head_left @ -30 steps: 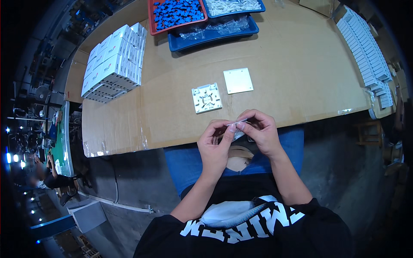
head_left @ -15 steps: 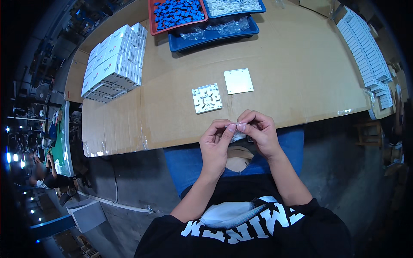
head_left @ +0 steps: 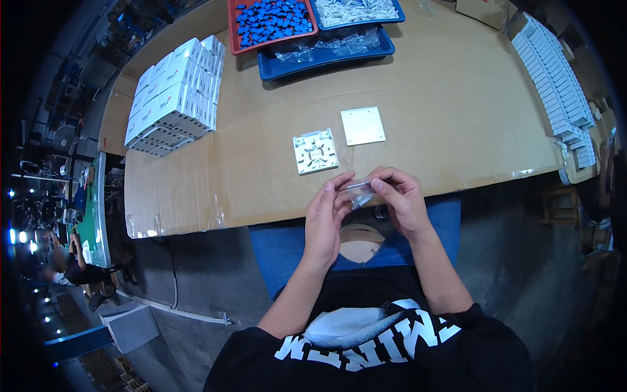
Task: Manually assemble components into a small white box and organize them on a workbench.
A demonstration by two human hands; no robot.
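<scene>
In front of me, just off the table's near edge, my right hand (head_left: pixel 403 204) pinches the upper edge of a small clear plastic bag (head_left: pixel 360 193) between thumb and forefinger. Small pale pieces show inside the bag, too blurred to name. My left hand (head_left: pixel 324 219) is beside it, fingers loosely stretched and apart, some against or behind the bag's left side; its thumb is off the bag. Beyond my hands lies a square white plastic tray-like base (head_left: pixel 315 151) with moulded clips and a ring pattern. A flat square white cover (head_left: pixel 363 125) lies to its right, not touching it.
Stacked white boxes (head_left: pixel 171 98) stand at the table's left. Far back are a red bin (head_left: pixel 233 39) of blue parts, a blue bin (head_left: pixel 356 23) of white parts, and a blue tray (head_left: pixel 281 72) holding clear bags. White pieces (head_left: pixel 555 78) line the right edge.
My left thumb and forefinger have come away from the bag's top edge, and my hands have parted slightly. The bag now shows more fully, hanging from my right hand's pinch.
</scene>
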